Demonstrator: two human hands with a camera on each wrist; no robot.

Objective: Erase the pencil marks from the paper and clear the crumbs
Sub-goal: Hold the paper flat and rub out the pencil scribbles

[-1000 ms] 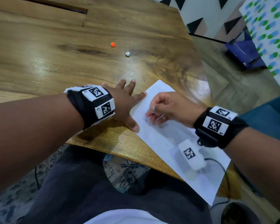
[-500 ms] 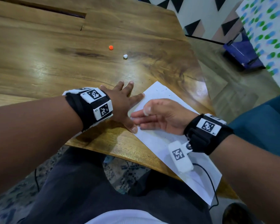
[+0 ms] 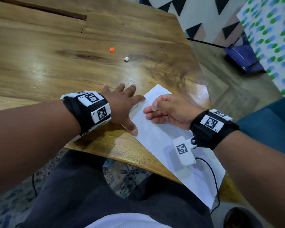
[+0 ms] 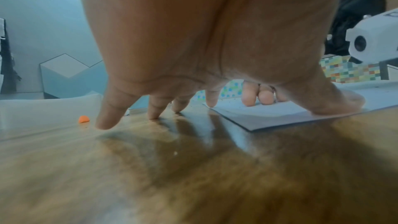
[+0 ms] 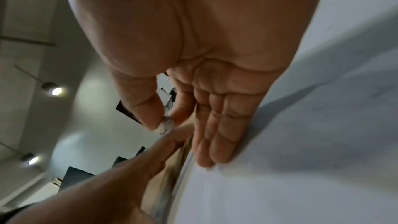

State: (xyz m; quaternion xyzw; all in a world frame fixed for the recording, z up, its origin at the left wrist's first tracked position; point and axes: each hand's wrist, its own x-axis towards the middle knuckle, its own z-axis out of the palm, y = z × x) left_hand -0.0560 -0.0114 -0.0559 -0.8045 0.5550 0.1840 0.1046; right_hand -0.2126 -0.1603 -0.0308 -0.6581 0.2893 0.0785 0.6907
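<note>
A white sheet of paper point(image 3: 163, 142) lies at the near right edge of the wooden table point(image 3: 56, 66). My left hand point(image 3: 122, 104) lies flat, fingers spread, with its thumb and forefinger pressing the paper's left edge point(image 4: 269, 113). My right hand point(image 3: 152, 110) stands on its side on the paper. Its thumb and forefinger pinch a small grey-white eraser point(image 5: 165, 126), while the other fingers point(image 5: 215, 142) are straight with their tips on the sheet. Tiny dark crumbs point(image 3: 161, 92) dot the paper's far corner.
A small orange bit point(image 3: 111, 50) and a small white bit point(image 3: 126, 59) lie on the table beyond my hands. The table's edge curves just below my left wrist. My lap and a patterned rug are beneath it. A blue object point(image 3: 240, 53) sits on the floor at far right.
My right hand went from curled, with the eraser down on the paper, to straight fingers. It swept left toward my left thumb, then drew back a little. The left hand stayed put.
</note>
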